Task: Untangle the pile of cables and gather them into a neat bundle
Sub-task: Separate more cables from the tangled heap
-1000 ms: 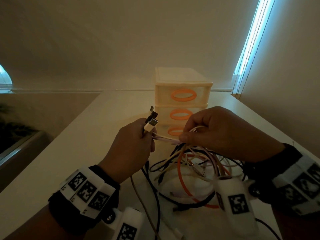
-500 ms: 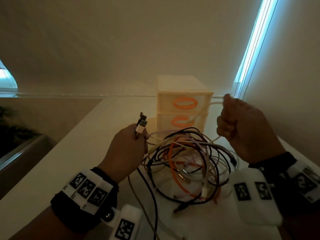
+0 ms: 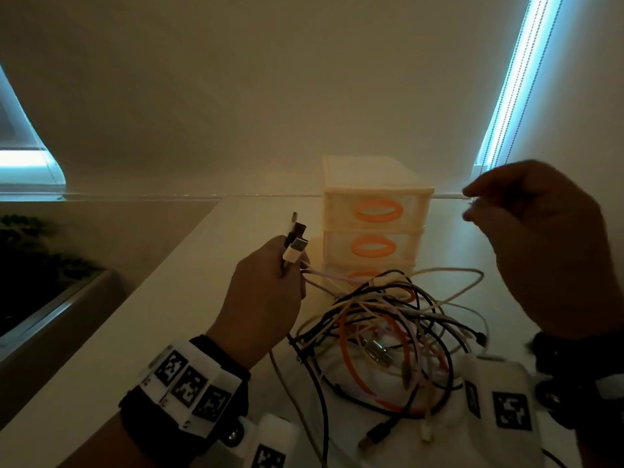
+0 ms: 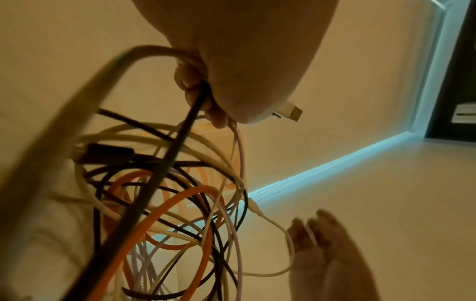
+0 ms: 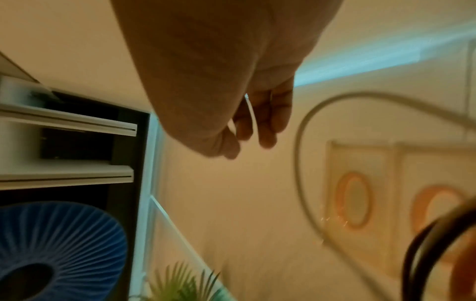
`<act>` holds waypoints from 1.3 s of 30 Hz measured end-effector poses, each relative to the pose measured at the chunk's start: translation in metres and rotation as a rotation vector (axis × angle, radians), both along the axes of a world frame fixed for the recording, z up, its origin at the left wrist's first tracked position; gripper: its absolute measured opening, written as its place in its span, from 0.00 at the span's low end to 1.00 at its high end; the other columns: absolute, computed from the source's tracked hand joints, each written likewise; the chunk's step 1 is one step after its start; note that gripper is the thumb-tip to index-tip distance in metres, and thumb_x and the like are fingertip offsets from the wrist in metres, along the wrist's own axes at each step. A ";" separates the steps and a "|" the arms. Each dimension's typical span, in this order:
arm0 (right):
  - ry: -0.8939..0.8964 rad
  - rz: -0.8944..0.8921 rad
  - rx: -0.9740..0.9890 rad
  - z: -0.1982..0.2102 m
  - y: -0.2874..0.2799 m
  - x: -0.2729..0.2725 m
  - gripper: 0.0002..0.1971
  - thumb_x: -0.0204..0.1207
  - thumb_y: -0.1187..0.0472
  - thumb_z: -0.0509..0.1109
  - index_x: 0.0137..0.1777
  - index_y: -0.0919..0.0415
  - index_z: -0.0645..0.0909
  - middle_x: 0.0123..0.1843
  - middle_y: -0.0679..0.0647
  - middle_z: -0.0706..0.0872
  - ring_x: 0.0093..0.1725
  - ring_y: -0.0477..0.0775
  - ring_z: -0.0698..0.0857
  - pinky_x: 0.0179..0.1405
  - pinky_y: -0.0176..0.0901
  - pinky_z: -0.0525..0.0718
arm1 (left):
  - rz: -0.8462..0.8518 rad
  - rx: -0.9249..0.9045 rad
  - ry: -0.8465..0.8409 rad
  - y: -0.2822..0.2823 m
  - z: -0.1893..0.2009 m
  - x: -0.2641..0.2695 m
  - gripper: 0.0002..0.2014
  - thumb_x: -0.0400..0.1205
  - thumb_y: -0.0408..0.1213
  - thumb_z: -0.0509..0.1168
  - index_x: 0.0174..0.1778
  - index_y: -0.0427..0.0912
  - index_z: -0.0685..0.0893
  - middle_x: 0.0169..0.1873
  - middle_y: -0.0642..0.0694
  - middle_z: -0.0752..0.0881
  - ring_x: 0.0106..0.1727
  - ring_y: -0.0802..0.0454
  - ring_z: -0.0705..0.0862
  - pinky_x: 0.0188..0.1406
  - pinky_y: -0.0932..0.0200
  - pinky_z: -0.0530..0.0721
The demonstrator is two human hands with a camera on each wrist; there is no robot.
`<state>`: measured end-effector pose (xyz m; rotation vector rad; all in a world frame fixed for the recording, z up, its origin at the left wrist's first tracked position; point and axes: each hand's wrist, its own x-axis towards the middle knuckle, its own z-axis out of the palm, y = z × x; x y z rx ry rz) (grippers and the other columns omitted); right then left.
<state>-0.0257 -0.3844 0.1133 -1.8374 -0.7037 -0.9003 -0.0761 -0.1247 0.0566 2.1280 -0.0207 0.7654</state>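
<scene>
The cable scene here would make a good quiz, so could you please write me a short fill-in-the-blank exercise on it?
1. The left hand grips several USB plugs that point ____.
2. The drawer unit behind the cable pile has oval handles coloured ____.
3. The right hand, raised beside the drawer unit, pinches the end of a thin ____ cable.

Missing words: upward; orange; white
</scene>
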 end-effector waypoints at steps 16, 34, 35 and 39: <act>0.183 -0.299 -0.327 -0.008 -0.025 0.030 0.10 0.78 0.62 0.75 0.46 0.43 0.86 0.44 0.48 0.88 0.39 0.40 0.84 0.46 0.46 0.82 | 0.058 -0.176 -0.097 0.003 0.001 0.004 0.13 0.89 0.32 0.56 0.42 0.48 0.81 0.23 0.51 0.83 0.24 0.59 0.77 0.24 0.69 0.73; 0.546 0.358 -0.248 -0.031 0.085 -0.027 0.03 0.82 0.56 0.71 0.52 0.48 0.87 0.38 0.45 0.90 0.36 0.41 0.90 0.34 0.34 0.89 | -0.203 -0.337 -0.018 -0.011 0.006 -0.007 0.17 0.93 0.40 0.53 0.48 0.36 0.84 0.27 0.43 0.86 0.27 0.55 0.81 0.28 0.66 0.78; 0.529 0.353 -0.245 -0.029 0.083 -0.026 0.05 0.82 0.55 0.71 0.49 0.49 0.88 0.36 0.45 0.89 0.34 0.39 0.88 0.30 0.30 0.85 | -0.210 -0.344 -0.016 -0.011 0.007 -0.007 0.18 0.93 0.41 0.52 0.49 0.37 0.84 0.29 0.42 0.88 0.29 0.53 0.83 0.30 0.64 0.79; 0.512 0.381 -0.204 -0.025 0.075 -0.029 0.07 0.81 0.54 0.69 0.45 0.48 0.89 0.33 0.47 0.86 0.30 0.44 0.85 0.28 0.29 0.83 | -0.232 -0.333 0.009 -0.013 0.008 -0.009 0.18 0.93 0.43 0.50 0.57 0.40 0.85 0.41 0.46 0.93 0.41 0.54 0.90 0.42 0.62 0.87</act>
